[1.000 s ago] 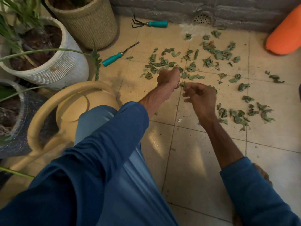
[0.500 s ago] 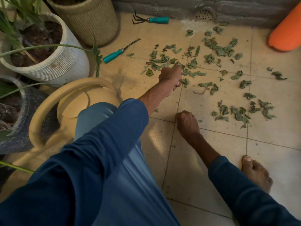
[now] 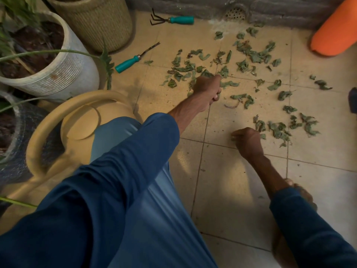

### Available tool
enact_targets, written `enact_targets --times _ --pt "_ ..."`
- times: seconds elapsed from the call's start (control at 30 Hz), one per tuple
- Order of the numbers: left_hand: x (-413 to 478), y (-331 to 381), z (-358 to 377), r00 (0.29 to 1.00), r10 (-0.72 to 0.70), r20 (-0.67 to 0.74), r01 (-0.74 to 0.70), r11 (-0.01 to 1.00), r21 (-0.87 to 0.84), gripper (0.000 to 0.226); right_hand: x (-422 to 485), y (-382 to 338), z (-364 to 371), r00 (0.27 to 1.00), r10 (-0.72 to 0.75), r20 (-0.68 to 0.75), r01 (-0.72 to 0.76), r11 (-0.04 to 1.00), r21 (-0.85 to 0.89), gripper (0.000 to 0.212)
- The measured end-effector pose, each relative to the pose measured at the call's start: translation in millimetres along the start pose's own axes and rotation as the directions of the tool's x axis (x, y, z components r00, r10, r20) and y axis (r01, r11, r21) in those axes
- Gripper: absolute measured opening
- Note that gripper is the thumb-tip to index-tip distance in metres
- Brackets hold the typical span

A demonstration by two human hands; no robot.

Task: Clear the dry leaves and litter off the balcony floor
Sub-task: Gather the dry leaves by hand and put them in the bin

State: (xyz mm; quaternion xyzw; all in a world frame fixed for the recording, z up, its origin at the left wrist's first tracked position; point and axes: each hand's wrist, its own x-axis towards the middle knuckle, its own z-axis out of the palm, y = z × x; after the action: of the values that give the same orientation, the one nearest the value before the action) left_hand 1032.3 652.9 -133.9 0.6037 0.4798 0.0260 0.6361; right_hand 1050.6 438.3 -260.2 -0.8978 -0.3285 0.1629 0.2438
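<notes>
**Q:** Right hand status?
**A:** Right hand (image 3: 248,139) is low at the floor tiles (image 3: 222,190), fingers curled, just beside dry leaves (image 3: 278,130). Contents: cannot tell.

**Q:** Left hand?
**A:** Left hand (image 3: 207,89), farther out, is fisted round a bunch of leaves.

**Q:** Remaining litter?
**A:** Scattered from both hands to the grey wall (image 3: 193,4), near the hand rake (image 3: 172,19).

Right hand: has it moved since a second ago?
Yes. The right hand drew back toward the person, from beside the left hand to the floor's grout line, next to the nearer dry leaves.
</notes>
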Motion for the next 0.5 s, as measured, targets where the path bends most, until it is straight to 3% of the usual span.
enact_targets --times 0.17,0.27,0.33,0.4,0.5 --pt "0.9 -0.3 4.5 1.000 -0.006 0.007 0.006 1.000 -0.005 0.026 -15.2 -13.2 13.5 0.995 -0.037 -0.091 0.024 0.990 -0.140 0.010" --pt "0.4 -1.0 7.6 1.000 0.000 0.026 0.000 1.000 -0.009 0.029 -18.4 -16.1 24.2 1.000 -0.023 -0.020 0.017 0.960 -0.280 0.014" --pt "1.0 -1.6 8.3 0.998 -0.002 0.060 0.003 1.000 -0.017 0.033 -15.3 -16.7 23.1 1.000 -0.014 -0.007 0.012 0.961 -0.277 0.018" --pt "1.4 -2.9 8.0 0.996 -0.015 0.088 0.016 1.000 -0.014 0.035 -10.0 -17.9 13.6 0.999 0.013 -0.039 -0.017 0.993 -0.113 0.024" --pt "2.2 -4.8 8.0 0.991 -0.052 0.123 0.050 0.999 0.016 0.033 -1.1 -29.9 -16.9 0.974 0.158 -0.165 -0.107 0.954 0.280 0.007"
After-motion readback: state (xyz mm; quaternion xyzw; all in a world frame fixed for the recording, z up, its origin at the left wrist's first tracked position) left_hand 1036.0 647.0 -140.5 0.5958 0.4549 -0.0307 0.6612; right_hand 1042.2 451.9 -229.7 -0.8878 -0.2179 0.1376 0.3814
